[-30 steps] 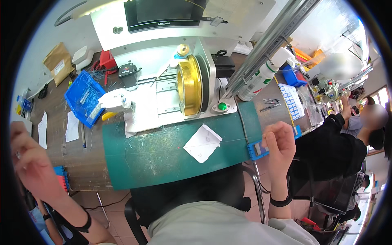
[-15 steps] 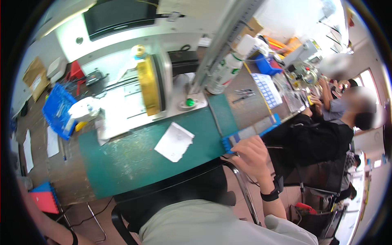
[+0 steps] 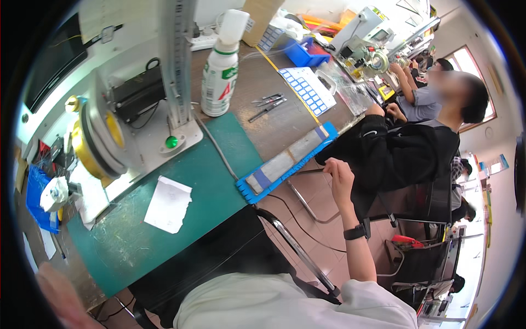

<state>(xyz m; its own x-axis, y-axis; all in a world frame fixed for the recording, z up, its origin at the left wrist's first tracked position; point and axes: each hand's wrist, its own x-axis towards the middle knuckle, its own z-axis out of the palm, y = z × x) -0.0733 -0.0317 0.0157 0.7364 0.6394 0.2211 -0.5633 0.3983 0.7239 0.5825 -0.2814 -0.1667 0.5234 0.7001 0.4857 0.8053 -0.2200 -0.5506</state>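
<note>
My right hand (image 3: 341,176), with a dark band on the wrist, is raised over the floor just right of the bench edge. Its fingers are curled together; whatever they may hold is hidden. Nearest to it lies a long blue tray (image 3: 251,196) with a grey strip (image 3: 290,157) along its top, apart from the hand. At the lower left rim, my left hand (image 3: 63,293) is smeared by motion, so its fingers cannot be read. A torn white paper (image 3: 169,204) lies on the green mat (image 3: 219,189).
A white spray bottle (image 3: 220,77) stands by the metal column (image 3: 178,66) and its green button (image 3: 171,142). Tweezers (image 3: 267,107) and a blue-and-white sheet (image 3: 307,90) lie beyond. A yellow wheel (image 3: 90,145) rises at left. A co-worker in black (image 3: 411,148) sits at right.
The view has swung to the right. My right hand has come away from the blue tray and now hangs apart from it. My left hand has come into view at the lower left.
</note>
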